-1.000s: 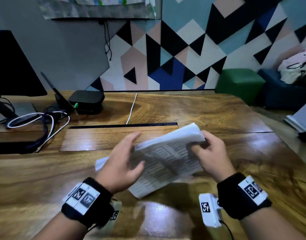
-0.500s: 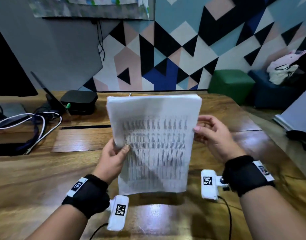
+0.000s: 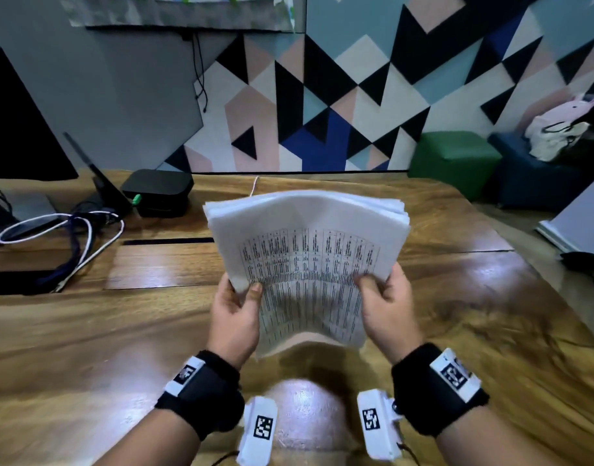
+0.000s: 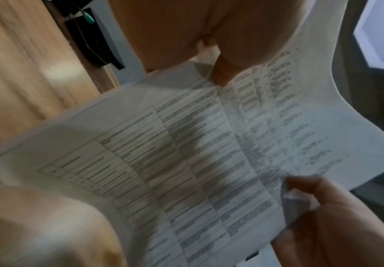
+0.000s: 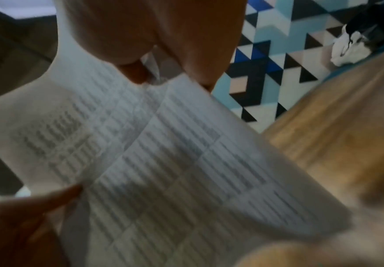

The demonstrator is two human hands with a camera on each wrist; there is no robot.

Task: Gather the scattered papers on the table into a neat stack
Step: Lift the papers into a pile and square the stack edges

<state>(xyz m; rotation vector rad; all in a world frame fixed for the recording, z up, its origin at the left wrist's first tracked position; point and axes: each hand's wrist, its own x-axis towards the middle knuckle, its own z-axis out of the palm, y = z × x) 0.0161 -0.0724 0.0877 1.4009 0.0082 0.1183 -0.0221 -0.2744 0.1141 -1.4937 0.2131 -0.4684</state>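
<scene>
A stack of white papers (image 3: 305, 264) printed with tables stands nearly upright above the wooden table (image 3: 87, 348), bowed toward me, its lower edge just off the wood. My left hand (image 3: 236, 311) grips the stack's left edge, thumb on the front sheet. My right hand (image 3: 386, 304) grips the right edge, thumb on the front too. In the left wrist view the printed sheet (image 4: 198, 153) fills the frame, with my left thumb (image 4: 223, 72) on it. In the right wrist view the papers (image 5: 163, 162) are blurred, pinched by my right thumb (image 5: 134, 72).
A black box (image 3: 157, 191) and a tangle of white and dark cables (image 3: 70, 237) lie at the back left beside a dark monitor (image 3: 16, 129). A green stool (image 3: 453, 156) and a blue seat (image 3: 531, 183) stand beyond the table's right corner.
The stack went from lying tilted in my hands to standing upright. Both hands slid down its sides, and the sheets now bow outward at the top.
</scene>
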